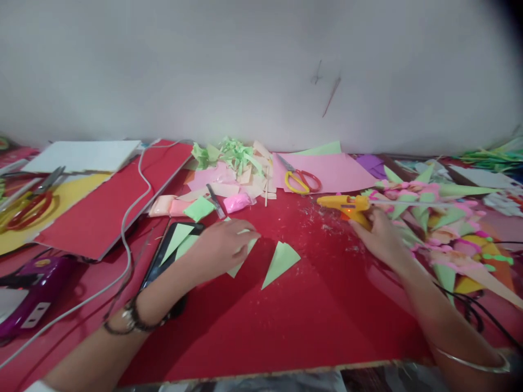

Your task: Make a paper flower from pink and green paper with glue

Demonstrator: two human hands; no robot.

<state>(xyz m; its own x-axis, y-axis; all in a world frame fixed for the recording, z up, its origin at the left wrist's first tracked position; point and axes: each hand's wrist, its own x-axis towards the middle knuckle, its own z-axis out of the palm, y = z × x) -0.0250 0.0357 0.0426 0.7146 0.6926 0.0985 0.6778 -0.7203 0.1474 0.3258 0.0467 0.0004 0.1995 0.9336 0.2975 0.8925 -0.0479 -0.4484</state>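
Green paper triangle (281,264) lies flat on a red table (286,326), between a person's two bare hands and closer to the left. At its side, the left hand (226,245) bends its fingers over a second green piece (242,264), which shows beyond and below them; whether the left grip is closed on the paper cannot be told. The right hand (378,234) has its grip wrapped around the handle of a yellow glue gun (343,203), the nozzle pointing left. A dark bracelet (133,317) circles the left wrist, a thin bangle (469,361) the right forearm.

More green cut pieces (178,240) rest on a dark phone (152,276), partly hidden by the left arm. Just beyond the left hand sit a bright pink packet (237,202), a green packet (199,208) and a grey-bladed tool (216,201). Behind them, crumpled green strips (237,155) pile up near pink paper (343,170), on which scissors (302,179) with yellow and red handles lie. Paper flowers (427,209) in pink, green and yellow crowd the table by the right hand. At left, a pale cable (127,245) runs across a red board (118,201), near a purple device (43,286).
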